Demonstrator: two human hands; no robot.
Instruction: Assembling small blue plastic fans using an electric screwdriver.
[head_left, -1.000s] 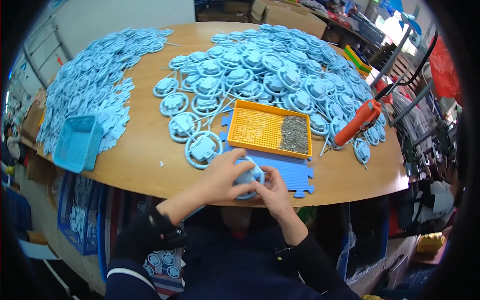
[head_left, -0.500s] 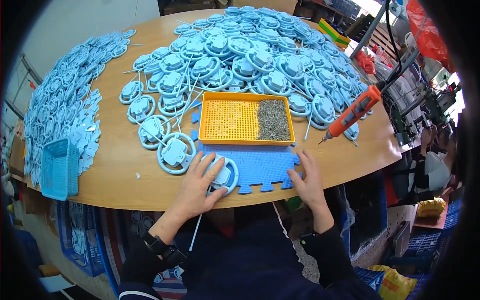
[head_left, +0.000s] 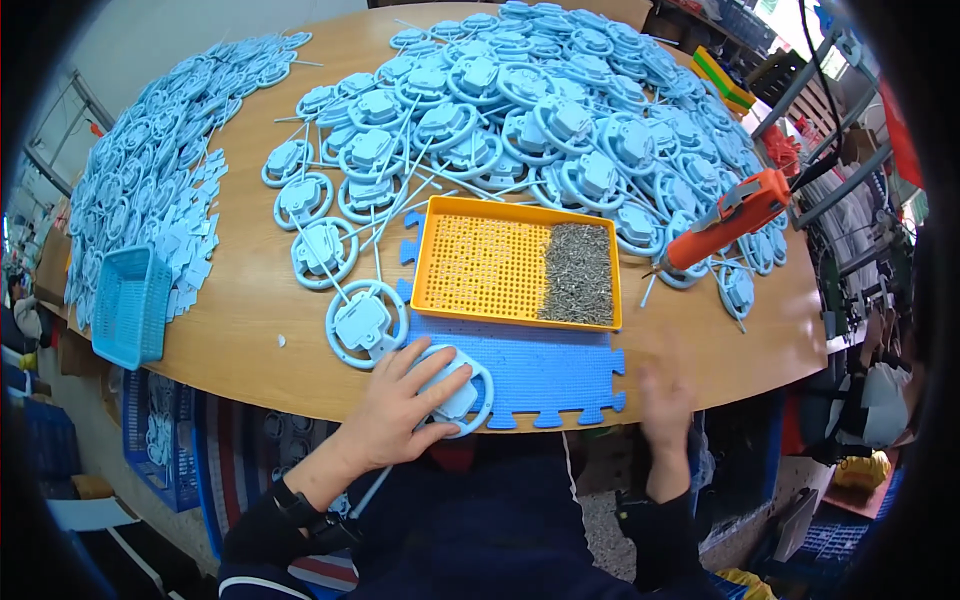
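My left hand (head_left: 400, 405) lies over a light-blue ring-shaped plastic part (head_left: 462, 393) with a raised centre and a thin rod. Its fingers curve across the top and the thumb presses the near side, holding the part at the left end of the blue foam mat (head_left: 550, 375). My right hand (head_left: 665, 400) is smeared by motion, just right of the mat; its fingers cannot be made out. Touching the held part's far left is a similar ring part (head_left: 363, 322). Behind the mat sits a yellow perforated tray (head_left: 480, 312) with screws (head_left: 580, 275) heaped at its right end.
An orange electric screwdriver (head_left: 725, 225) hangs by its cord at the right. Light-blue ring parts (head_left: 520, 85) are piled across the back, with another pile (head_left: 140, 160) at the left. A blue basket (head_left: 133, 305) stands near the table's left edge. Crates sit below.
My view has shifted, so the table things sit differently in the picture. My right hand has moved slightly right, away from the mat, and is now blurred. My left hand stays on the ring part.
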